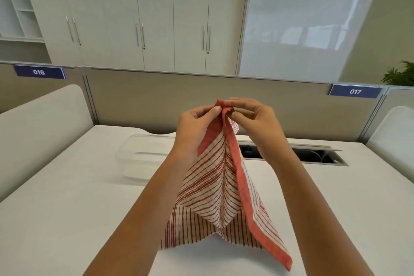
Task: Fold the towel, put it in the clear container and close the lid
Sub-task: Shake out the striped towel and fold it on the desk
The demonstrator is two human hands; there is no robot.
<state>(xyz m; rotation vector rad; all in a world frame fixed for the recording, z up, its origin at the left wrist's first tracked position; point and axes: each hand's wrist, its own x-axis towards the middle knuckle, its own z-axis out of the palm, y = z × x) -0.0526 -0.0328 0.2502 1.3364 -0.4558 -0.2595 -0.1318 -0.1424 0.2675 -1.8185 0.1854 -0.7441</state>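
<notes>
A red-and-white striped towel (215,204) with a solid red border hangs in the air above the white table, its lower corners spread out near the table's front. My left hand (197,123) and my right hand (255,119) meet at the top and pinch the towel's upper corners together between thumb and fingers. The clear container (143,157) sits on the table to the left behind my left forearm, with its lid on top; my arm hides its right end.
A white table (67,219) spreads below. A dark open cable slot (313,155) runs along the back right of the table. Beige partition panels (156,105) with signs 016 and 017 stand behind. Rounded white dividers flank both sides.
</notes>
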